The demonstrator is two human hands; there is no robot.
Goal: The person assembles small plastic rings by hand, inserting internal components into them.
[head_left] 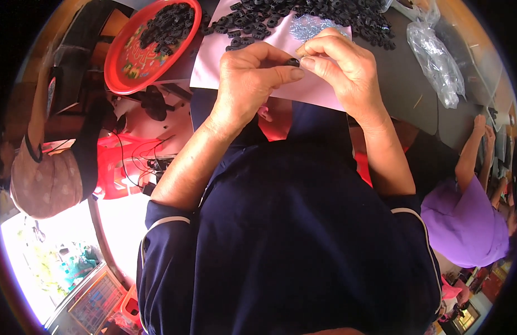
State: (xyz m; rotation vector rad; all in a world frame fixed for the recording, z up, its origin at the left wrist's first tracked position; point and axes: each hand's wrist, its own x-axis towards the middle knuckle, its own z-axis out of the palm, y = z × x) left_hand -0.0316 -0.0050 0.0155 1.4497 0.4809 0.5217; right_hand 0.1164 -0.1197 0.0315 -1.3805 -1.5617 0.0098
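Head view: you're working a black part [292, 62] two-handed.
Your left hand [243, 79] pinches it; whether your right hand [352, 70] grips, I can't tell. Next likely calls for steadiness.

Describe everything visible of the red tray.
The red tray looks plastic, round or oval, with a raised rim and a multicoloured pattern inside. It sits open side up at upper left, beside the pink sheet, holding a heap of small black pieces. Neither the left hand nor the right hand touches it.

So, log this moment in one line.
left hand: pinching small black piece; right hand: beside it, contact unclear; pink sheet, red basin: toothed black pieces
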